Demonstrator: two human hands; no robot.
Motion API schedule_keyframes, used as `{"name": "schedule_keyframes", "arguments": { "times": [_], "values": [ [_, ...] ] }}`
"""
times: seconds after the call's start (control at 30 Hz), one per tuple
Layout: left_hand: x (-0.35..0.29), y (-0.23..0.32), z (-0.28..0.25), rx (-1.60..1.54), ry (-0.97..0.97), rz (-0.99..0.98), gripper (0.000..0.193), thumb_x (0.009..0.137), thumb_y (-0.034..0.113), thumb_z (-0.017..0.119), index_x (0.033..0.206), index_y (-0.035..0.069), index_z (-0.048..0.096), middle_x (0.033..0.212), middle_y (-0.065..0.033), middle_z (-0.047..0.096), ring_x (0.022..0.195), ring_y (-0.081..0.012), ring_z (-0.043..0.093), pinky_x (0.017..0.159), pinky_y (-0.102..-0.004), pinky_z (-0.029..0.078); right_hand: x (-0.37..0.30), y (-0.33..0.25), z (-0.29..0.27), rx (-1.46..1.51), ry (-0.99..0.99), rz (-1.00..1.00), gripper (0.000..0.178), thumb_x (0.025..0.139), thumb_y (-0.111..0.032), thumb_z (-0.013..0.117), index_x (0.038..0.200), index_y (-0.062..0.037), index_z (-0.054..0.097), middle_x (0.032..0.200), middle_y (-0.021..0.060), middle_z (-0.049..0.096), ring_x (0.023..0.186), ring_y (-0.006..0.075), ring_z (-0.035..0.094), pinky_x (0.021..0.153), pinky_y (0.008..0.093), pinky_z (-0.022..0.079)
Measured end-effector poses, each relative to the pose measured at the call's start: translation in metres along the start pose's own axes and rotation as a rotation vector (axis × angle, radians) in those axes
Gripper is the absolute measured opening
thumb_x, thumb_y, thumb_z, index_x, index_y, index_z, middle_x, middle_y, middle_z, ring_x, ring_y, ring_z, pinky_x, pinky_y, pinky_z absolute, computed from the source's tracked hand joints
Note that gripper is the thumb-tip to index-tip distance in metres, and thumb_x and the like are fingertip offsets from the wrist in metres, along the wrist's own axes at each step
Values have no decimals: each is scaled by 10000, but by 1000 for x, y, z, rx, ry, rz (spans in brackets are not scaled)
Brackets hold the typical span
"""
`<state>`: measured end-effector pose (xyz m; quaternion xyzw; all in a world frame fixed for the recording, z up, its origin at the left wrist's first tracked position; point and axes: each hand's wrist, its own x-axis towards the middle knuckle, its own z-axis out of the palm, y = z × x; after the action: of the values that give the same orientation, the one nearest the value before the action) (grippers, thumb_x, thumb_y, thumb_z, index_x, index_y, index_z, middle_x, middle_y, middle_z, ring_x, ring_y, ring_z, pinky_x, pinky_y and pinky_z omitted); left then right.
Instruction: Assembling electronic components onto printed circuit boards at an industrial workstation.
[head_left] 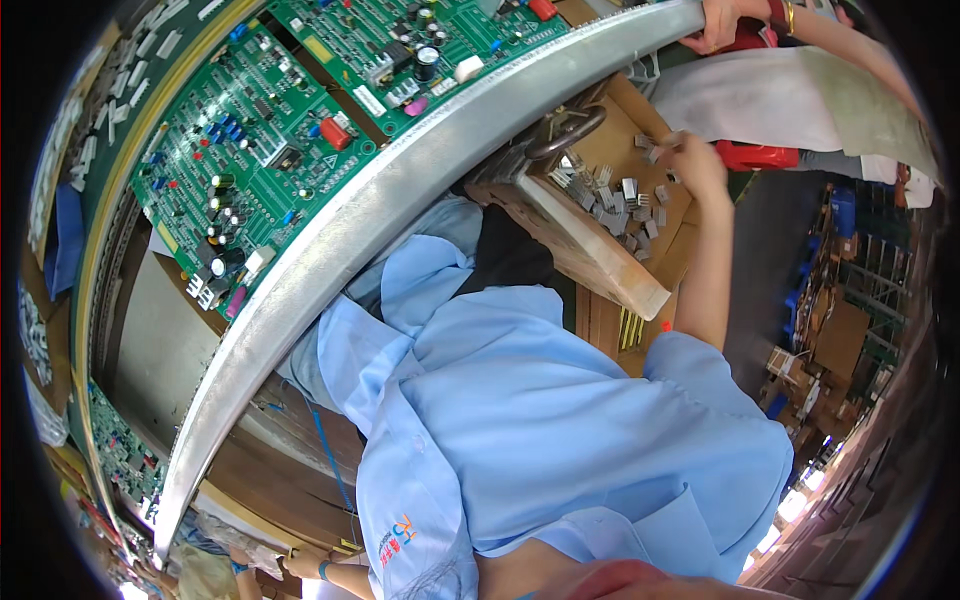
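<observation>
Right of centre, beyond the light blue shirt, an open cardboard box [635,110] holds a loose heap of small silver-grey metal pieces [622,205]. Edges: a pale panel [590,245] bounds the heap on the near left; a dark curved handle [572,138] sits by the far left corner. Farther left, a broad silver rail [400,195] bows from near left to far right, with green circuit boards [262,125] along its far side. Room: the opening above the heap is uncovered; dark floor [765,265] extends to the right of the forearm.

Pose: the bare right forearm [704,275] runs from the short sleeve toward the far side, over the box's right part. The right hand [698,165] is bent leftward, fingers bunched beside the farthest pieces; cannot tell whether one is gripped. A small hand [305,563] with a blue wristband shows at near left; its owner and grip cannot be determined. A co-worker's hand [715,28] rests at the rail's far right end.
</observation>
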<state>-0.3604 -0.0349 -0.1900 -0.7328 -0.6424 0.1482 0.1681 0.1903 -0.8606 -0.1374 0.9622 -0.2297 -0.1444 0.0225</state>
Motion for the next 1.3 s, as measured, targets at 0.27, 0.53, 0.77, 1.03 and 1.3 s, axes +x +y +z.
{"name": "schedule_keyframes", "arguments": {
  "times": [0.27, 0.53, 0.77, 1.03, 1.3],
  "values": [
    [-31, 166, -87, -925, -133, -26, 417, 895, 228, 521, 1220, -34, 511, 1224, -179, 543, 1149, -317, 513, 895, -411, 460, -6, -37, 108, 167, -163, -108, 364, 769, -413, 659, 926, -87, 703, 884, 198, 666, 846, 343, 648, 750, 429, 501],
    [-21, 154, -179, -1800, -88, -83, 483, 900, 204, 519, 1318, -26, 438, 1359, -158, 446, 1233, -280, 449, 965, -381, 430, 15, -25, 72, 820, 230, -196, 210, 745, -87, 656, 954, -69, 674, 856, 96, 685, 758, 221, 649, 683, 327, 505],
    [27, 130, -231, -2317, -1248, 1195, 538, 917, 113, 476, 1415, -23, 320, 1463, -175, 334, 1309, -297, 376, 1047, -392, 374, -34, -122, -106, 1647, -142, -703, 394, 883, -90, 573, 1258, 5, 500, 1104, 92, 598, 924, 168, 611, 718, 258, 513],
    [-66, 290, -318, -2119, -687, 760, 721, 848, 164, 640, 1436, -18, 264, 1465, -184, 329, 1279, -237, 420, 960, -298, 431, -38, -210, -127, 1467, -648, -961, 362, 900, -204, 588, 1193, 1, 531, 1157, 139, 589, 764, 127, 608, 476, 157, 448],
    [-98, 355, -362, -1736, -906, 1008, 829, 753, 179, 764, 1410, -26, 301, 1418, -197, 395, 1247, -212, 482, 946, -292, 468, -23, -216, -132, 1201, -568, -1080, 372, 839, -98, 644, 1181, 13, 548, 1212, 135, 575, 755, 93, 581, 562, 196, 476]
  ]
}}
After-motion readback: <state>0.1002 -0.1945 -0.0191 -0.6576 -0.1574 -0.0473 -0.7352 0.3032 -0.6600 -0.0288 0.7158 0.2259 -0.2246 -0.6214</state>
